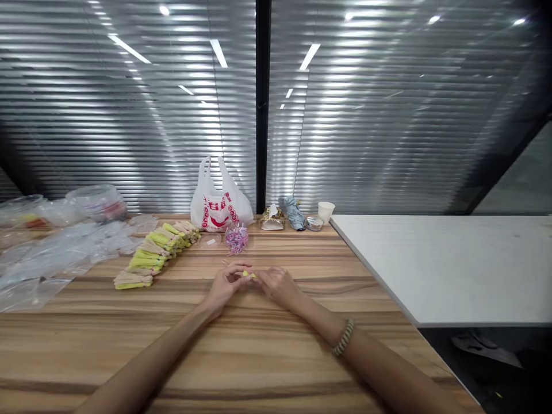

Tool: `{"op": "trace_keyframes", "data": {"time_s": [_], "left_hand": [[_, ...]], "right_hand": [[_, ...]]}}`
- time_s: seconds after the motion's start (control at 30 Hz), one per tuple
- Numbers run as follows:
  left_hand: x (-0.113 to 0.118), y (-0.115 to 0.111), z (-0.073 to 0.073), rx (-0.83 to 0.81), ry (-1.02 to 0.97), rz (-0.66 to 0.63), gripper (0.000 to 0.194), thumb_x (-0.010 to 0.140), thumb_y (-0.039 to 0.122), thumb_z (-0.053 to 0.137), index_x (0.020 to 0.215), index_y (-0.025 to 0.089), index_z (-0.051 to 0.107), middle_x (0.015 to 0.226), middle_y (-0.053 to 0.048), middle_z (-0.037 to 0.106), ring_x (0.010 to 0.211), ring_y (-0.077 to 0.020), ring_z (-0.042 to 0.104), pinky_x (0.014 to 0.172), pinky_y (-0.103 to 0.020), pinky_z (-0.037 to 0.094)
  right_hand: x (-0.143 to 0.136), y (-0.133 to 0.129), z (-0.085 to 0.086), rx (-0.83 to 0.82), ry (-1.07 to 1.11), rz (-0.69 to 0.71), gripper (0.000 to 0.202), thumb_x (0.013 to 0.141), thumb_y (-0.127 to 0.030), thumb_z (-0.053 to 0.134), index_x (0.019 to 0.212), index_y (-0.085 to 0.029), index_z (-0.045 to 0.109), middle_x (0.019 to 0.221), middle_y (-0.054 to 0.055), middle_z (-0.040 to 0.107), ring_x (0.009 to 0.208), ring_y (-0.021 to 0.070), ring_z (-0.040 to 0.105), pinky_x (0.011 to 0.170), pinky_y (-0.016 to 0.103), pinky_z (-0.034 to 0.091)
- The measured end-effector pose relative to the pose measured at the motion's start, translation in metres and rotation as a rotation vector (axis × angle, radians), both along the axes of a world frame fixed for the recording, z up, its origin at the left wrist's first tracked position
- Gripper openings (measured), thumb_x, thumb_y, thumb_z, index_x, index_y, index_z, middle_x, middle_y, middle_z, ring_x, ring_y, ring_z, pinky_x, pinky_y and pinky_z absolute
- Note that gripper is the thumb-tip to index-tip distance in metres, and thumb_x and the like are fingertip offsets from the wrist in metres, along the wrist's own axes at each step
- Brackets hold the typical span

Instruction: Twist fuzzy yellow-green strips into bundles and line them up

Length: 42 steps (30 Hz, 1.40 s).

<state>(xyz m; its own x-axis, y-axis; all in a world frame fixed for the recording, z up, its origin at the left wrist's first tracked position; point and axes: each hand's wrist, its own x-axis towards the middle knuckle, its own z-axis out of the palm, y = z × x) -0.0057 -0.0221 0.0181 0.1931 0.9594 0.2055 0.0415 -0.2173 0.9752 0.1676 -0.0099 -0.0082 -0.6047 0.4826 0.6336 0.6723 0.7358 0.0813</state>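
My left hand [227, 285] and my right hand [279, 286] meet over the middle of the wooden table. Both have their fingers pinched around a small yellow piece [246, 274]. Fingers cover most of it, so its kind cannot be told. Just beyond the left fingers lies a tiny thin loop [225, 261]. A clear container of pink and purple strands [237, 238] stands behind the hands. Off to the left, a row of yellow and beige bundles [150, 256] runs diagonally back across the table.
Clear plastic bags [81, 247] and round plastic containers [97, 201] crowd the left side. Along the back stand a white carrier bag [221, 204], a gold wrapper [272, 218], a blue crumpled cloth [294, 213], a small tin [314, 223] and a paper cup [326, 210]. A white tabletop [466, 264] adjoins at right.
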Motion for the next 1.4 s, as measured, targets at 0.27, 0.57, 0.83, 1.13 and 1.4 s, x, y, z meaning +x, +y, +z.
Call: {"op": "trace_keyframes", "data": {"time_s": [0.27,0.57,0.83,1.13,1.4], "left_hand": [[0.0023,0.0007,-0.0044,-0.149,-0.13,-0.036,0.043,0.055,0.029,0.073,0.094,0.016,0.06,0.093,-0.006,0.063,0.084,-0.0177,0.057,0.076,-0.029,0.044],[0.0023,0.0012,-0.0061,-0.14,-0.076,-0.019,0.026,0.057,0.033,0.072,0.072,0.014,0.064,0.073,-0.004,0.065,0.071,-0.016,0.056,0.07,-0.026,0.043],[0.0018,0.0014,-0.0064,-0.102,-0.03,-0.019,0.031,0.067,0.043,0.062,0.073,0.013,0.064,0.066,-0.004,0.062,0.066,-0.0147,0.054,0.067,-0.025,0.042],[0.0029,0.0019,-0.0044,-0.124,-0.025,0.007,0.027,0.062,0.038,0.067,0.069,0.013,0.061,0.065,-0.002,0.06,0.063,-0.0127,0.052,0.063,-0.023,0.041],[0.0028,0.002,-0.0053,-0.112,-0.035,0.02,0.027,0.057,0.035,0.071,0.064,0.014,0.057,0.061,0.0,0.057,0.059,-0.0109,0.05,0.056,-0.021,0.038]], "right_hand": [[-0.0011,-0.0028,0.0043,0.021,0.017,0.029,0.02,0.09,-0.024,0.037,0.084,-0.015,0.054,0.064,0.003,0.063,0.059,0.0132,0.058,0.058,0.025,0.037],[-0.0014,-0.003,0.0047,-0.017,-0.004,0.008,0.022,0.09,-0.025,0.035,0.085,-0.014,0.054,0.063,0.003,0.062,0.058,0.0132,0.057,0.056,0.024,0.036],[-0.0021,-0.0022,0.0018,-0.038,0.001,-0.049,0.023,0.09,-0.028,0.036,0.09,-0.015,0.055,0.065,0.003,0.063,0.058,0.0132,0.058,0.057,0.024,0.035],[-0.0018,-0.0028,0.0031,-0.059,0.005,-0.044,0.02,0.089,-0.028,0.04,0.092,-0.015,0.055,0.072,0.004,0.065,0.064,0.0133,0.059,0.059,0.023,0.036],[-0.0018,-0.0041,0.0046,-0.077,-0.011,-0.033,0.015,0.088,-0.028,0.043,0.089,-0.017,0.054,0.075,0.004,0.065,0.066,0.0137,0.059,0.06,0.023,0.036]]}}
